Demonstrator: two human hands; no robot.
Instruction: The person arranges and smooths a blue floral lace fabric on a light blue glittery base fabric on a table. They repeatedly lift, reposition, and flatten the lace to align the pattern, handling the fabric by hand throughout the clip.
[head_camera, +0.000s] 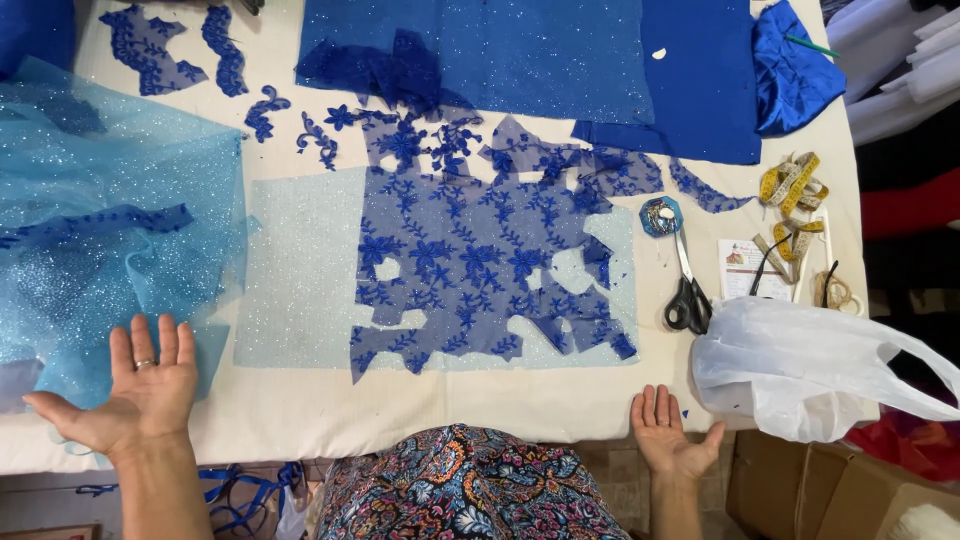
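My left hand (140, 392) is held palm up with fingers spread over the near table edge, just in front of light blue glitter tulle (110, 230). A ring sits on one finger. My right hand (668, 432) is also palm up and holds nothing, at the near edge beside a white plastic bag (810, 365). Between the hands lies a pale glitter fabric rectangle (300, 270) with a piece of dark blue floral lace (470, 260) on it, full of cut-out holes.
Black-handled scissors (686, 290), a round pin cushion (660, 216), a yellow tape measure (795, 190) and a card (742, 268) lie to the right. Dark blue sparkly fabric (500, 50), satin (795, 70) and cut lace motifs (160, 45) fill the far side. Cardboard boxes (800, 490) stand below right.
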